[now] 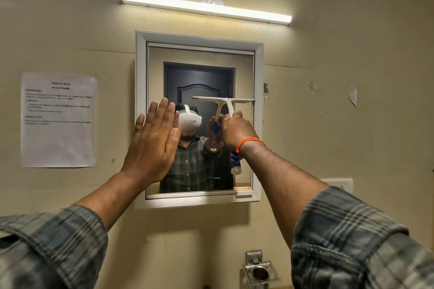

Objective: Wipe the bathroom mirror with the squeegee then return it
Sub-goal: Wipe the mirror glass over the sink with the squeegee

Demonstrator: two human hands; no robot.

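The squeegee [225, 110] is up against the mirror [199, 73], in its right half, at about mid-height. Its white blade lies level across the glass, its right end reaching the mirror's right edge. The white neck slopes down into the right hand [234, 131], and the blue-and-white grip comes out below the wrist, pointing down.

The right hand is curled tight around the handle, knuckles toward the camera, fingers wrapped out of sight on the far side. An orange band [250, 143] circles the wrist. The right forearm rises from the lower right, bare up to a rolled plaid sleeve [352, 241].

The left hand [152, 143] is flat and open, fingers straight, close together and pointing up, back of the hand to the camera. It covers the mirror's left edge and frame [141, 54]; whether the palm touches the glass cannot be told. The left forearm rises from the lower left out of a like sleeve.

The glass reflects the person in a plaid shirt, with a dark door behind.

A lit tube light [206, 7] runs above the mirror. A printed sheet [58, 119] is stuck to the wall on the left. Below the mirror, near the bottom edge, sits a metal holder [260, 272].
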